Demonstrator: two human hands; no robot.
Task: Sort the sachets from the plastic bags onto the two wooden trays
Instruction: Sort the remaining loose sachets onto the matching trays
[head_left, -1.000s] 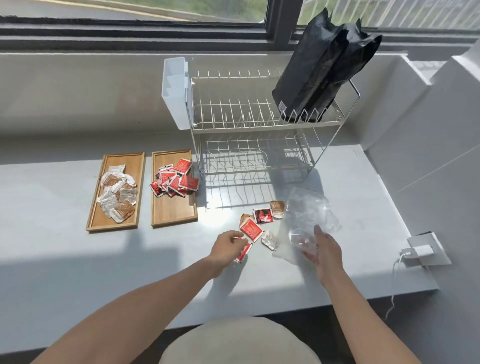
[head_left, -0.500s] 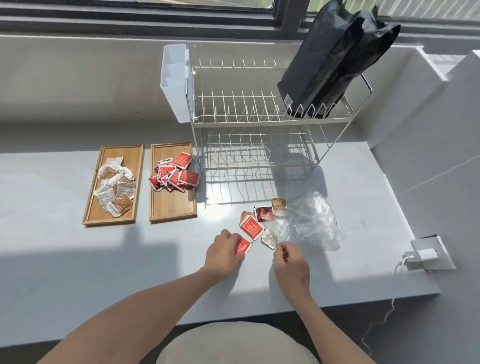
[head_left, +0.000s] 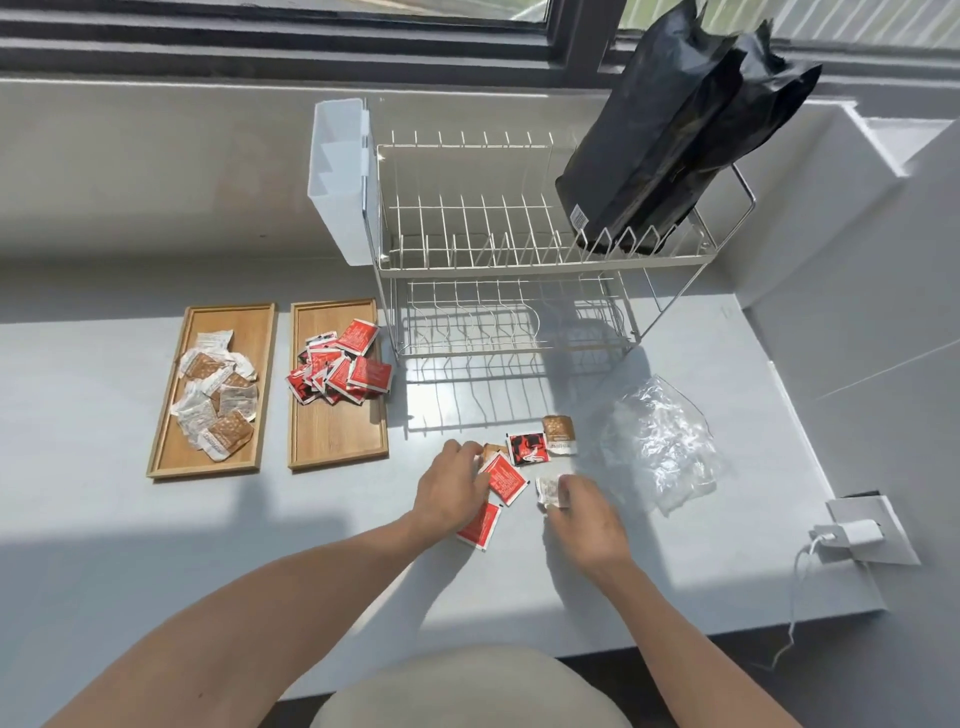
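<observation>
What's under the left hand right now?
A red sachet sticks out below the left hand, and another red sachet lies partly under its fingertips. A brown sachet peeks out above. Anything fully beneath the palm is hidden.

This looks like a home kitchen or utility counter set under a window. A two-tier wire dish rack (head_left: 519, 249) with a white plastic cutlery holder (head_left: 340, 176) stands on the grey countertop (head_left: 104, 519) beyond the hands, two black foil bags (head_left: 675, 130) leaning in its top tier. To the right of the hands, a white charger (head_left: 857, 532) sits plugged into a counter socket.
</observation>
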